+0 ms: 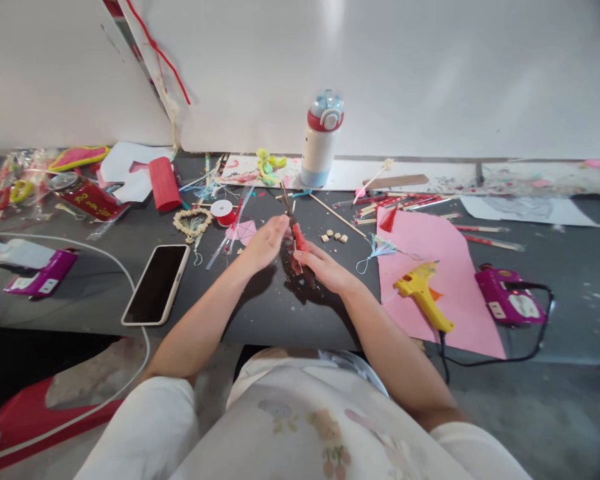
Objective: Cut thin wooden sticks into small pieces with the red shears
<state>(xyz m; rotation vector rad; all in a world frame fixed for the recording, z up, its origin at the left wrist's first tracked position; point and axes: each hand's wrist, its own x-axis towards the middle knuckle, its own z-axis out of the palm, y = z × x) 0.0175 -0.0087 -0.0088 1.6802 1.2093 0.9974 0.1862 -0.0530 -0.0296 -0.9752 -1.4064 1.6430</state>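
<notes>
My right hand [325, 267] is closed around the red handles of a pair of scissors [299, 239], whose dark blades point away from me. Beside the blades is my left hand [269, 245], its fingers drawn together near the metal; anything pinched there is too small to make out. Small pale wooden pieces [334, 236] lie to the right of the scissors. Left of my left hand are a pink paper piece [245, 231], a spool of red ribbon [223, 212] and a beaded loop [193, 223].
A white bottle [320, 147] stands behind my hands. On the right, a yellow glue gun [423, 293] rests on pink paper [460, 320], its cord running to a purple power strip [513, 297]. A phone [157, 285] and a red can [87, 197] are on the left.
</notes>
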